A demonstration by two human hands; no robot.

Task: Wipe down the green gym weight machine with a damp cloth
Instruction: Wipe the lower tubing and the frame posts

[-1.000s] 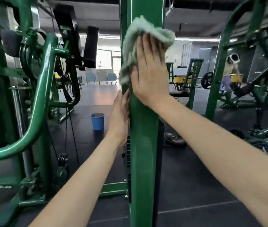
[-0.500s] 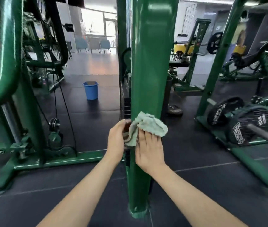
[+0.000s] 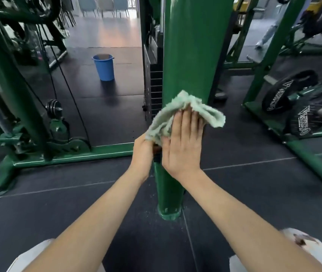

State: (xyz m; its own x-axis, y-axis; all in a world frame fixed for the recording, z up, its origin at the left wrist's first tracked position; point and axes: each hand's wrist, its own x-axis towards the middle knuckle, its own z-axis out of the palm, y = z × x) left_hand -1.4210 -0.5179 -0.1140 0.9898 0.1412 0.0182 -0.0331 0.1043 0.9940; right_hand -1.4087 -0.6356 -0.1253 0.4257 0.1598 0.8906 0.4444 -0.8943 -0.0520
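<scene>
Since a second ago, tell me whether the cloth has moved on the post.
Yes. The cloth has gone down the post, from high up to near its foot, pressed by the right hand.

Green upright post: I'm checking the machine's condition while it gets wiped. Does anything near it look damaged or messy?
Pale specks are scattered on the dark rubber floor around the foot of the green upright post, like paint flakes or grit. The post itself shows no obvious dents where visible. The right hand presses the light green cloth flat against it.
</scene>
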